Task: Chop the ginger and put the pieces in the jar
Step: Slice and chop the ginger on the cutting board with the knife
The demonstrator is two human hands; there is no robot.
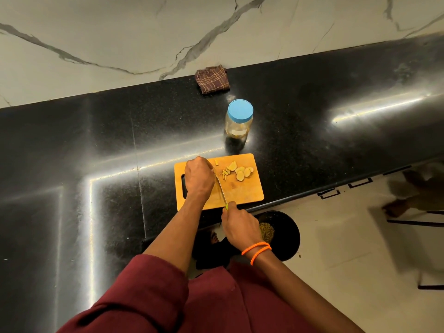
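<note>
Maroon sleeves (149, 292) fill the bottom of my view, both forearms reaching forward over the edge of the black table (96, 145). My right hand (240, 227), with orange bands (258, 251) on its wrist, has its grip wrapped round the green handle of the knife (222, 191), whose blade lies across the wooden cutting board (240, 191) with its tip by my left hand. My left hand (198, 175) sits knuckles up on the board beside the handle slot, fingers curled down at the blade tip; what its grip holds is hidden under the fingers, so I cannot tell. Just right of the blade lie thin ginger strips (225, 174), and beside them a cluster of round ginger slices (241, 171). Beyond the board stands the jar (239, 121), upright, its blue lid (240, 109) on. Further back, against the marble wall, a folded checked cloth (212, 79) lies. Below the table edge, on the floor, a black bin (288, 236) holds scraps.
</note>
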